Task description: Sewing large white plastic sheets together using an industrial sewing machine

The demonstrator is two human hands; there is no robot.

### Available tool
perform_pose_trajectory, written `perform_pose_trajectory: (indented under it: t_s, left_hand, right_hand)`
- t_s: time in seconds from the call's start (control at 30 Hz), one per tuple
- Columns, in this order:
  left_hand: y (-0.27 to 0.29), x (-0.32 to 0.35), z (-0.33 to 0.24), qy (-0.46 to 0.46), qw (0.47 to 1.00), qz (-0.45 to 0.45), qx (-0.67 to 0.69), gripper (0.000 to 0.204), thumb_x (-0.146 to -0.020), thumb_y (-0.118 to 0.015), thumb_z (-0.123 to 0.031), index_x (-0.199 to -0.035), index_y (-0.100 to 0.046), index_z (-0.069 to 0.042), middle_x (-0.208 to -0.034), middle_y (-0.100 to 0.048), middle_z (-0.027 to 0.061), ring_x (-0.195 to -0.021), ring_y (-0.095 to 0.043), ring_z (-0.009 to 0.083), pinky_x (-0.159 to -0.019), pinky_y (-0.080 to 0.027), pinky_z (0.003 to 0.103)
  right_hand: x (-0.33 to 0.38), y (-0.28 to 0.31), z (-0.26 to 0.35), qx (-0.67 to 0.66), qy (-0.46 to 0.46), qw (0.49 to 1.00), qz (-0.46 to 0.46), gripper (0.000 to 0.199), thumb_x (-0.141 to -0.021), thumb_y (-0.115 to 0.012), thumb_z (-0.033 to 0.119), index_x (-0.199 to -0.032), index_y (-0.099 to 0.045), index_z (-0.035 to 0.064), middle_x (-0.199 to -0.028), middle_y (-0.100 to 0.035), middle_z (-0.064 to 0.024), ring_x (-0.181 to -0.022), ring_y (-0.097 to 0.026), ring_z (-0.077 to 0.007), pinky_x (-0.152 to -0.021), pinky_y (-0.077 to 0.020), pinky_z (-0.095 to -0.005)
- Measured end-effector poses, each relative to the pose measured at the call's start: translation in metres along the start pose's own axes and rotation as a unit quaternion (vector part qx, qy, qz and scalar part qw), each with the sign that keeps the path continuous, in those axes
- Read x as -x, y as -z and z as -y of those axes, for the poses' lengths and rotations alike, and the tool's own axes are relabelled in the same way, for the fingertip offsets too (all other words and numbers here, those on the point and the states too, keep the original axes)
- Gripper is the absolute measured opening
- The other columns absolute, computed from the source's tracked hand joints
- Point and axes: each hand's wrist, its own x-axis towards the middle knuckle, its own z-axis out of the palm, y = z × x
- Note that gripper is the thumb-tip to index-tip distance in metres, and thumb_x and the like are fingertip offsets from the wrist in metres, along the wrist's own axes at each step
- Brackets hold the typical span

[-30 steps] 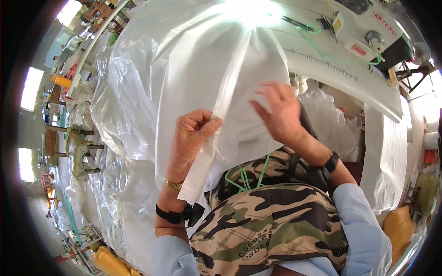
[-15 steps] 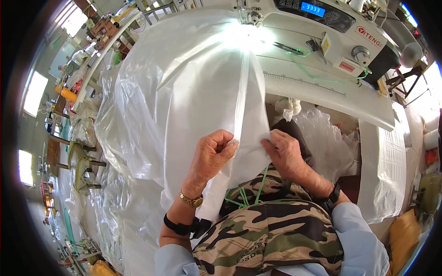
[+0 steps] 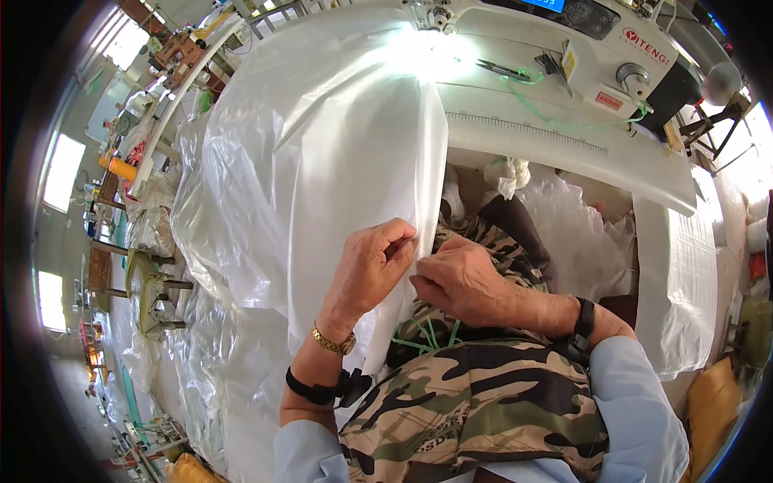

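Observation:
A large white translucent plastic sheet drapes from the lit needle area of a sewing machine down toward my lap. Its right edge lies folded in a narrow strip that runs down to my hands. My left hand pinches this edge, thumb against curled fingers. Close beside it, my right hand is closed at the folded edge, its fingertips bent in toward the strip. The machine's bright lamp washes out the needle and presser foot.
Black thread snips lie on the machine bed, with green thread nearby. A ruler scale runs along the bed's front edge. Crumpled clear plastic fills the space below, and a white stack stands at the right. Stools are at the left.
My right hand has moved left, up to my left hand, bringing the sheet's right edge over into a fold. The left hand stays nearly in place.

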Motion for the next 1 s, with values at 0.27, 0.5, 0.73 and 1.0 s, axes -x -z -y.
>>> perform_pose_trajectory:
  t_s: [0.27,0.5,0.73,1.0]
  left_hand:
    - [0.003,0.001,0.001,-0.033,0.999,-0.016,0.000,0.002,-0.087,-0.061,0.001,-0.089,-0.062,0.002,-0.067,-0.055,0.0090,-0.059,-0.050,0.0137,-0.056,-0.042,0.028]
    - [0.017,-0.003,0.008,0.074,0.994,0.023,0.082,0.014,-0.092,-0.063,-0.006,-0.083,-0.059,0.004,-0.066,-0.050,0.0010,-0.062,-0.041,0.0047,-0.053,-0.037,0.025]
    - [0.104,-0.012,-0.035,-0.047,0.962,-0.080,-0.259,0.008,-0.089,-0.063,-0.003,-0.086,-0.060,0.003,-0.063,-0.051,0.0124,-0.053,-0.046,0.0185,-0.053,-0.039,0.031]
    - [0.118,-0.050,-0.121,-0.194,0.878,0.110,-0.423,0.012,-0.089,-0.055,-0.005,-0.081,-0.055,0.004,-0.071,-0.055,0.0204,-0.063,-0.055,0.0373,-0.058,-0.043,0.042]
  right_hand:
    - [-0.005,-0.013,0.001,0.015,0.061,0.997,-0.035,0.018,-0.081,-0.069,0.010,-0.076,-0.052,0.0060,-0.066,-0.056,-0.0064,-0.061,-0.058,-0.0276,-0.070,-0.0477,-0.0383]
    - [-0.025,-0.016,-0.012,0.091,0.208,0.974,0.024,0.015,-0.078,-0.066,0.013,-0.080,-0.055,0.0039,-0.075,-0.058,-0.0069,-0.073,-0.060,-0.0255,-0.069,-0.0468,-0.0363]
    - [-0.080,-0.069,-0.091,-0.078,-0.189,0.918,-0.339,0.045,-0.085,-0.067,0.015,-0.124,-0.048,0.0011,-0.115,-0.054,-0.0184,-0.103,-0.057,-0.0343,-0.088,-0.0485,-0.0423]
    - [-0.249,-0.107,-0.006,-0.202,0.285,0.937,-0.031,0.030,-0.083,-0.059,0.012,-0.112,-0.062,0.0037,-0.112,-0.062,-0.0209,-0.109,-0.058,-0.0347,-0.094,-0.0454,-0.0428]
